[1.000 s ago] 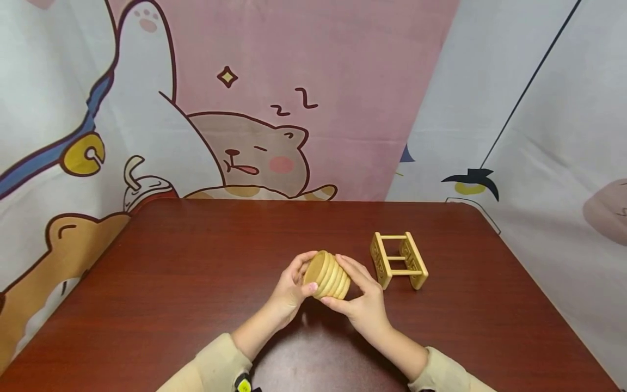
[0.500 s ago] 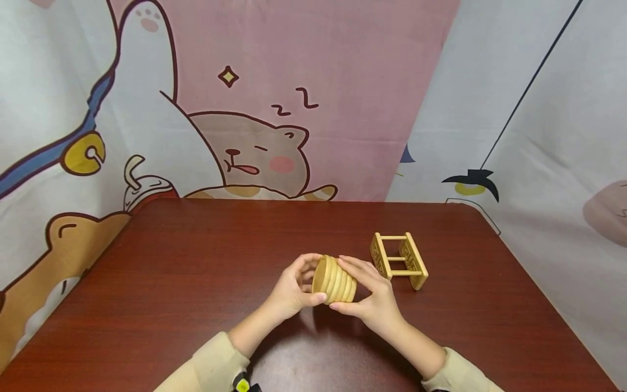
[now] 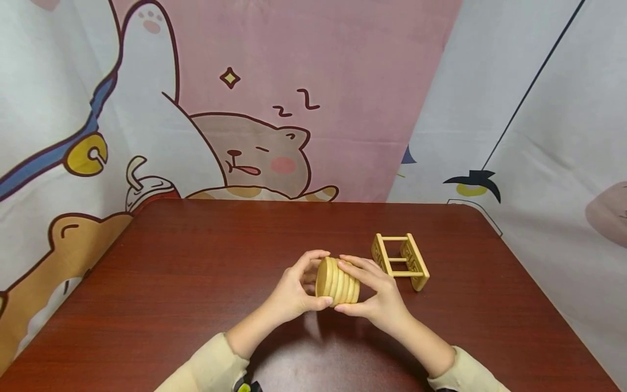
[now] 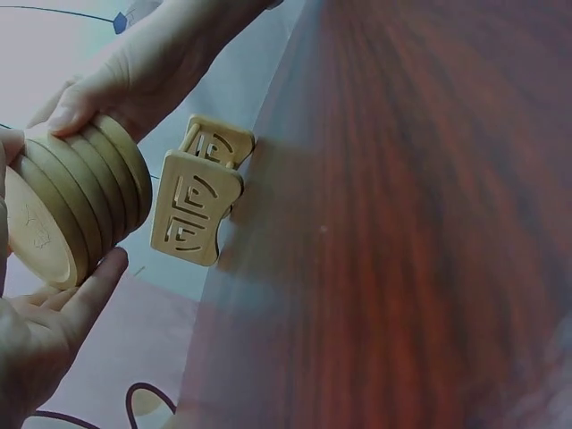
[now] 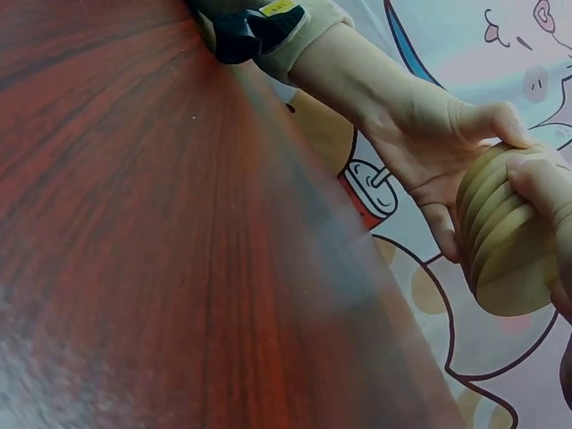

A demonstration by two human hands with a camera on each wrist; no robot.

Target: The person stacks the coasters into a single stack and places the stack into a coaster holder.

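Note:
A stack of several round wooden coasters (image 3: 338,282) is held on its side above the table, between both hands. My left hand (image 3: 294,291) grips the left end, thumb below and fingers over the top edge. On the other end my right hand (image 3: 379,294) holds the rims with its thumb underneath and fingers on top. The left wrist view shows the coasters (image 4: 85,192) pressed together, the near face bearing a faint engraved mark. Right of the hands stands a wooden coaster rack (image 3: 400,261) with cut-out side panels and thin rods.
The dark red-brown table (image 3: 196,261) reaches back to a cloth backdrop (image 3: 367,81) printed with cartoon animals. The rack stands just beyond the right hand's fingers in the head view.
Both hands have moved slightly to the right with the coasters, and the stack has turned more level. The rack has stayed in place.

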